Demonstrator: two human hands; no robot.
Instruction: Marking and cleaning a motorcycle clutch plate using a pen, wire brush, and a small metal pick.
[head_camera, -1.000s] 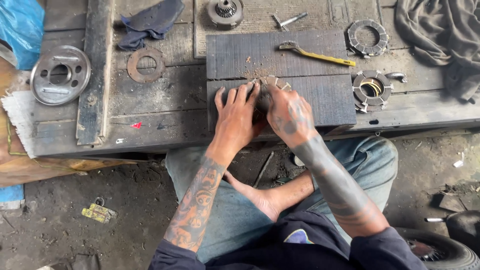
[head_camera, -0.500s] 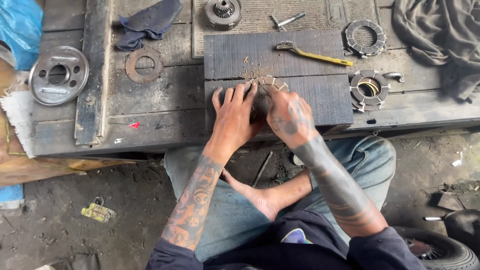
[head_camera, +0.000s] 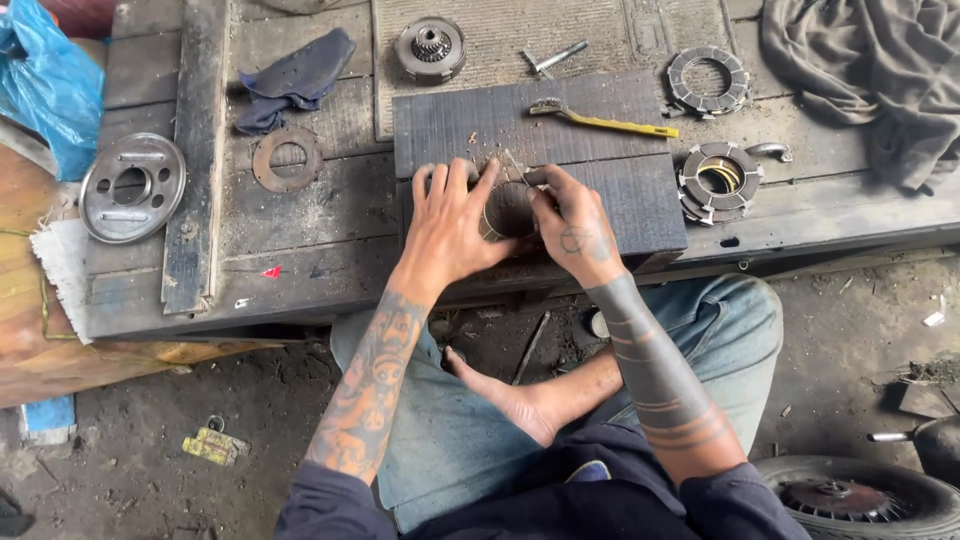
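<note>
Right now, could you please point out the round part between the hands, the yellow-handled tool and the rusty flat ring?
round part (head_camera: 507, 210), head view, on its exposed rim between the hands.
yellow-handled tool (head_camera: 620, 124), head view, mid-handle.
rusty flat ring (head_camera: 264, 162), head view, on its left band.

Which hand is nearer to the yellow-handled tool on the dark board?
Right. The right hand lies just below the yellow-handled tool; the left hand sits farther off, below and to its left.

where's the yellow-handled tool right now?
Head view: the yellow-handled tool lies on the dark board, just beyond the right hand, left of the ring stacks.
</note>
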